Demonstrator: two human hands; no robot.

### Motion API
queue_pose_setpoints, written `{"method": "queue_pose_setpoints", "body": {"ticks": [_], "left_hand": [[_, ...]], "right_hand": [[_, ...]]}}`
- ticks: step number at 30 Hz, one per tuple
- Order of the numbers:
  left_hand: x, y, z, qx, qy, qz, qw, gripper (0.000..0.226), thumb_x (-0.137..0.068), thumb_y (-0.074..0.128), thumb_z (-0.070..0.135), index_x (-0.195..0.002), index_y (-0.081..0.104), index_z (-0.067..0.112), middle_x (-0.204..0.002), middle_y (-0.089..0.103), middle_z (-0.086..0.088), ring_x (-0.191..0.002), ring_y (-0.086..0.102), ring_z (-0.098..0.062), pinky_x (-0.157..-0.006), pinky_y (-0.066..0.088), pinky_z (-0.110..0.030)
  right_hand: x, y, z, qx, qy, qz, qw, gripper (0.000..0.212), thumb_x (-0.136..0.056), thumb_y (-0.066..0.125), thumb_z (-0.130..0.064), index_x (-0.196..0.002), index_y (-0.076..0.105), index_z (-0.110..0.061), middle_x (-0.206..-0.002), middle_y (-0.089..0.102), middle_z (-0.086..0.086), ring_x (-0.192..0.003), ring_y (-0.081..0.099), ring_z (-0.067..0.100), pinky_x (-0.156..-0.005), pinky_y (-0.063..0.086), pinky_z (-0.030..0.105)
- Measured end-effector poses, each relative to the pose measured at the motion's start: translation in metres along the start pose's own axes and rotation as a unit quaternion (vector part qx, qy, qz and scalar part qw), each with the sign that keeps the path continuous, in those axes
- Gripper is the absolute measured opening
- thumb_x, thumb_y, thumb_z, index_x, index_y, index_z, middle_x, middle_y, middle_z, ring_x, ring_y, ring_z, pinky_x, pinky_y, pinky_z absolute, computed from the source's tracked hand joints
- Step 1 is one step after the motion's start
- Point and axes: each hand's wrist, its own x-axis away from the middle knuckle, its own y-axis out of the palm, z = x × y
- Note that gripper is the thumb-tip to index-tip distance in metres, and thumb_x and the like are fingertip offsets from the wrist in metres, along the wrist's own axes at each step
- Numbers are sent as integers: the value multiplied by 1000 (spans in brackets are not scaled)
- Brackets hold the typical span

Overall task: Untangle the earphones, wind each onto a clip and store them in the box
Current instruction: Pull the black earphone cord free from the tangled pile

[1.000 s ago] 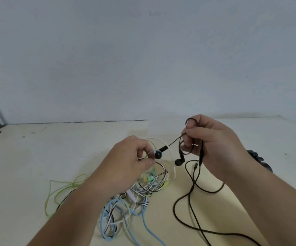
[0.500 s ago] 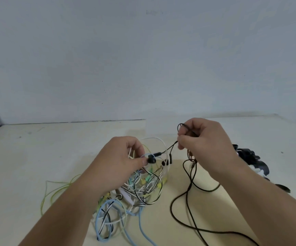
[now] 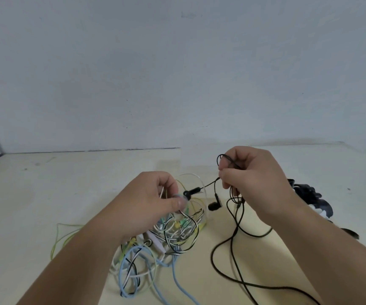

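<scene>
Early stage: untangling only. Pinching a black bud (image 3: 192, 191) in left hand (image 3: 153, 203) fingers, just above the tangle (image 3: 177, 234). Gripping looped black cord (image 3: 234, 231) in curled right hand (image 3: 250, 179), slack trailing on desk (image 3: 45, 194). Nothing wound or boxed yet. Coloured sets to go.

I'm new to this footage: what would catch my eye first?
At centre, the left hand pinches a black earbud while the right hand grips the looped black cord, a second earbud dangling between them. Below lies a tangle of blue, green and striped earphones on the table.
</scene>
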Motion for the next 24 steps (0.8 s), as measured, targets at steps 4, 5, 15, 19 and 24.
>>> {"method": "queue_pose_setpoints", "body": {"ticks": [4,5,15,19,24], "left_hand": [[0,1,2,9,7,77,997,18,-86,73,11,-75,59,16,-80,72,-5,-62,72,-9,-67,52,-29],[0,1,4,6,10,89,996,19,-86,73,13,-74,59,17,-80,69,-4,-53,68,-5,-59,48,-23],[-2,-39,-23,-197,-71,164,964,19,-73,71,8,-67,61,23,-78,68,7,-65,61,-10,-59,43,-26],[-4,-50,-34,-247,-105,202,942,22,-72,75,9,-68,60,25,-74,66,4,-68,62,-18,-66,49,-33],[-9,-56,-51,-254,-142,179,940,24,-79,74,7,-73,61,27,-89,68,0,-73,64,-21,-71,49,-34]], "right_hand": [[3,-1,-5,-38,10,-76,996,19,-83,60,11,-73,64,-5,-65,68,11,-43,47,12,-47,35,29],[3,-1,-6,-23,13,-87,996,18,-84,62,7,-74,66,-7,-70,72,10,-42,44,10,-46,37,28],[-3,-13,-6,87,23,-61,994,17,-95,64,-23,-83,74,-16,-56,63,-13,-43,47,18,-44,45,22],[-6,-14,-3,-4,39,-35,999,25,-96,60,-23,-77,74,-16,-61,51,2,-43,33,16,-44,28,26],[-13,-24,-4,-116,48,25,992,22,-95,59,-18,-78,74,-13,-59,33,0,-47,20,14,-44,18,23]]}}
